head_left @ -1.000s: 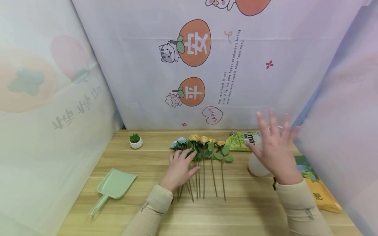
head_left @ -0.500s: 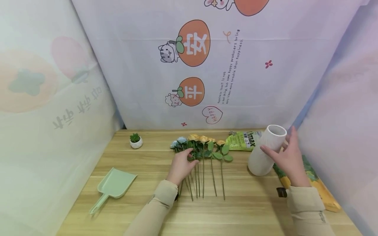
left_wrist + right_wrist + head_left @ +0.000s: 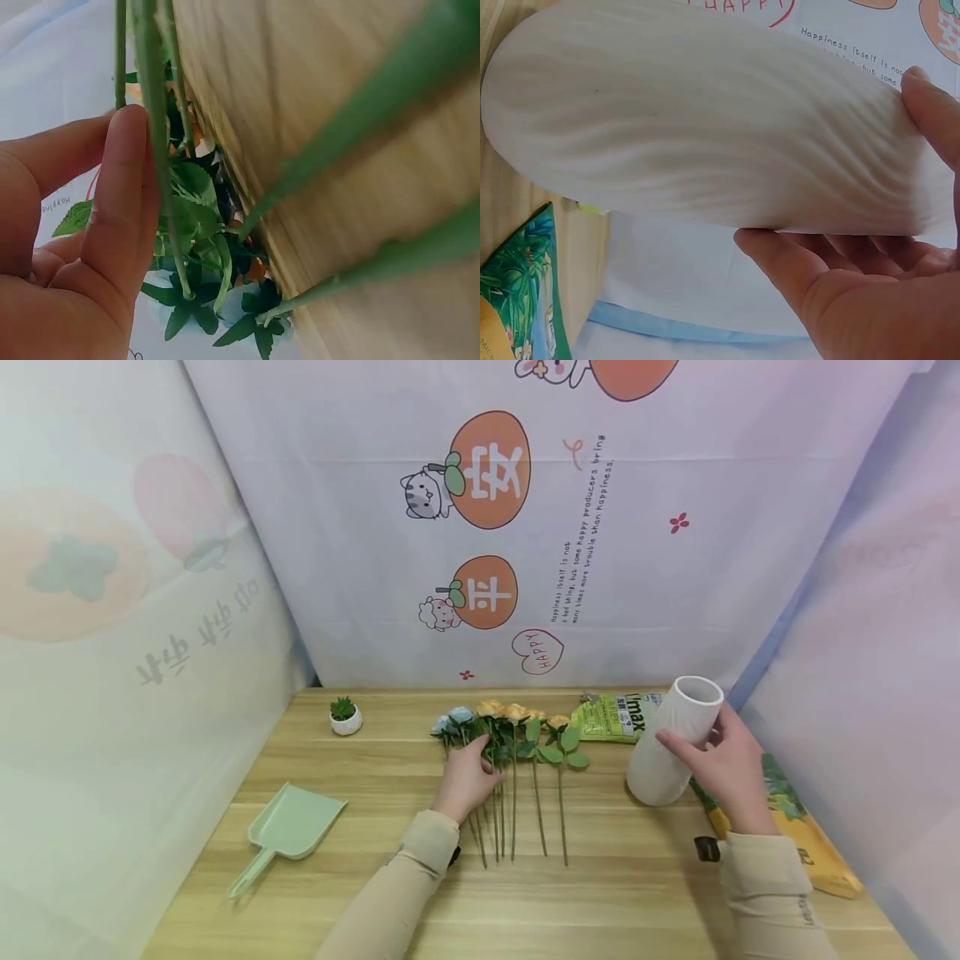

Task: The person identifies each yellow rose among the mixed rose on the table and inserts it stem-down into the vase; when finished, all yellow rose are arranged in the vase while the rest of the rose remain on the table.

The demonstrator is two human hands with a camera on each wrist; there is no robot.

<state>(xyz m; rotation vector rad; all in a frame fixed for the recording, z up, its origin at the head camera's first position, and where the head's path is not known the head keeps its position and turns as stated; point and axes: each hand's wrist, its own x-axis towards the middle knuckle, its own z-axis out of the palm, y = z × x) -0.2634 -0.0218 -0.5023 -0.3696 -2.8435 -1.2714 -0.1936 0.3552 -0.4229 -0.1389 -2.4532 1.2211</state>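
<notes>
Several artificial roses lie side by side on the table, with pale blue blooms at the left and yellow blooms to their right. My left hand is among the stems, below the blooms. In the left wrist view, the thumb and a finger of the left hand pinch a thin green stem; which bloom it bears is hidden. My right hand grips a white ribbed vase near its top from the right side. In the right wrist view the thumb and fingers lie around the vase.
A green packet lies behind the vase. An orange-yellow bag lies right of the right hand. At the left are a pale green dustpan and a small potted succulent. Printed cloth encloses the table.
My right hand, spread in the air earlier, has come down and taken hold of the vase. My left hand has moved slightly right and closed its fingertips on a stem.
</notes>
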